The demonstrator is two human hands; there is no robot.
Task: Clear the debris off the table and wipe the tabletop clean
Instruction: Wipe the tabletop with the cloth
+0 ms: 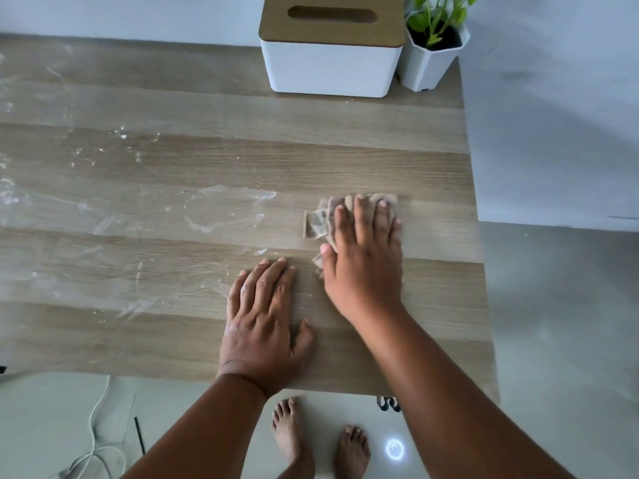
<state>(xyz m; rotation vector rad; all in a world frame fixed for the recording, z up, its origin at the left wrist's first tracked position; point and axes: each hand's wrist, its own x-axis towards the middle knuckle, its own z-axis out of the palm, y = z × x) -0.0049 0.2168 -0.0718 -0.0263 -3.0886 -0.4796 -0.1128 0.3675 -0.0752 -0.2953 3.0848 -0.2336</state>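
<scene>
Nearest us, our left hand (262, 316) lay flat on the bench (432, 305), fingers straight and holding nothing, steadying us near the front edge. Just beyond it, our right hand (363, 257) pressed a damp, crumpled tissue (316, 221) against the wood, fingers straight on top of it, not curled round it. The tissue sat towards the right side of the bench; pale smears (228, 212) lay left of it, with more streaks (20, 198) far to the left. To wipe well, we judged we should keep the palm flat, sweep in overlapping passes towards the smears, and refold the tissue once soiled. At the back stood a tissue box (332, 63); its slot showed dark, and we could not tell what it held. Beside it, a white pot (428, 70) held a green plant (439, 15).
</scene>
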